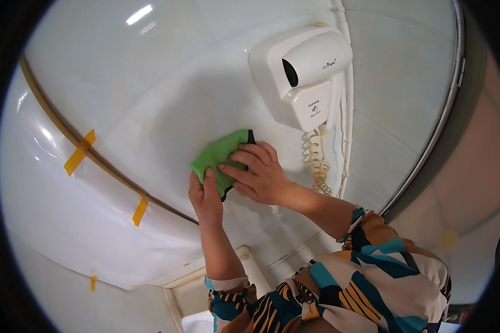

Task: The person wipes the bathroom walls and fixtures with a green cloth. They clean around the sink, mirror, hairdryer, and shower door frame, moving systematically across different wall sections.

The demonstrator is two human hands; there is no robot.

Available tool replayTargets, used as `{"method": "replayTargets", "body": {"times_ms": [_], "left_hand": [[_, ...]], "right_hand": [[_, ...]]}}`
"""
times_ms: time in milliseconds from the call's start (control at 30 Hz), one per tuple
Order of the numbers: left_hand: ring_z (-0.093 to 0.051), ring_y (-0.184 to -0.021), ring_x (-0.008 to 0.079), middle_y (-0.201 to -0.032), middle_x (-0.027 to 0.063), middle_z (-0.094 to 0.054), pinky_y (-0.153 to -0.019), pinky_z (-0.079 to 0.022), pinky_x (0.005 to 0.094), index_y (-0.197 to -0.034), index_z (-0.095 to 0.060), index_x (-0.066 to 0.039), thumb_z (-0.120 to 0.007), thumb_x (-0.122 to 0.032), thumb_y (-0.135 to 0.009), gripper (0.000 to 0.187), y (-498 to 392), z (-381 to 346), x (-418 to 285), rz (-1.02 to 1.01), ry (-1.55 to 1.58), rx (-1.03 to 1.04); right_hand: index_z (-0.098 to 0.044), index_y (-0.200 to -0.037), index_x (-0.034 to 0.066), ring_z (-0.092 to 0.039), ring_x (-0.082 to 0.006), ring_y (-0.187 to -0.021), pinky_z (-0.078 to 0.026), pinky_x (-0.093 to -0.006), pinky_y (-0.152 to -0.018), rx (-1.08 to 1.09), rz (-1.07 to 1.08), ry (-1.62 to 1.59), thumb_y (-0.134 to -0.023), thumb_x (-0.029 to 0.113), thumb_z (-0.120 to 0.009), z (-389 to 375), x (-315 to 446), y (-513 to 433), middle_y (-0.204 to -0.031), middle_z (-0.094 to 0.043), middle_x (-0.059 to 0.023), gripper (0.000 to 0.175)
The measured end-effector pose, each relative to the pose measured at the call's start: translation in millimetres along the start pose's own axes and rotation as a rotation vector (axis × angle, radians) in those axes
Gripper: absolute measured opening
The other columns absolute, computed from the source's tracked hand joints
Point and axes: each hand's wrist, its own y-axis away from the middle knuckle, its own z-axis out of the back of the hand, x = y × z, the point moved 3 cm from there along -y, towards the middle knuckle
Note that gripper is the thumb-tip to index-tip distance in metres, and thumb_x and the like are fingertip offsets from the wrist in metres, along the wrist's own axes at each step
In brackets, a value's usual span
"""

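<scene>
A folded green cloth with black edging is held in front of the pale tiled wall. My left hand pinches its lower left corner, thumb on the near face and fingers behind. Across the cloth's right side lies my right hand, its fingers spread over the folded layers. Whether the cloth touches the wall cannot be told. Up and to the right of my hands, a white wall-hung hair dryer rests in its holder.
A coiled cream cord dangles below the dryer beside a white vertical pipe. To the left, yellow tape strips fasten white sheeting along a brown edge strip. A metal-trimmed edge curves along the right.
</scene>
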Motion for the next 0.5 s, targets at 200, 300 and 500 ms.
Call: {"method": "replayTargets", "body": {"times_ms": [200, 300, 500], "left_hand": [[-0.055, -0.094, 0.0074, -0.105, 0.0004, -0.066, -0.085, -0.046, 0.0239, -0.119, -0.063, 0.0, -0.055, -0.015, -0.104, 0.022, 1.7, 7.0, -2.5, -0.099, -0.195, -0.088], [-0.056, -0.097, 0.0083, -0.107, 0.0009, -0.067, -0.088, -0.046, 0.0247, -0.12, -0.063, -0.001, -0.056, -0.016, -0.105, 0.022, 3.9, 7.8, -2.8, -0.061, -0.064, -0.108], [-0.059, -0.106, 0.0106, -0.116, 0.0022, -0.067, -0.095, -0.047, 0.0284, -0.123, -0.061, -0.003, -0.056, -0.019, -0.106, 0.024, 14.4, 6.7, 0.7, 0.003, 0.306, -0.079]], "right_hand": [[-0.066, -0.121, 0.0137, -0.051, -0.0296, -0.117, -0.038, -0.0454, -0.098, -0.037, -0.083, -0.112, -0.076, 0.014, -0.076, -2.8, -9.4, 4.8, -0.124, -0.055, -0.007, 0.045], [-0.063, -0.118, 0.0101, -0.052, -0.0329, -0.113, -0.04, -0.0445, -0.096, -0.156, -0.181, -0.197, -0.076, 0.008, -0.076, -0.2, -12.0, 10.1, -0.12, -0.055, -0.0116, 0.044], [-0.051, -0.123, 0.0049, -0.058, -0.0221, -0.102, -0.047, -0.0364, -0.089, -0.14, -0.595, -0.704, -0.086, 0.007, -0.074, 0.1, -14.3, 23.1, -0.115, -0.056, -0.0111, 0.044]]}}
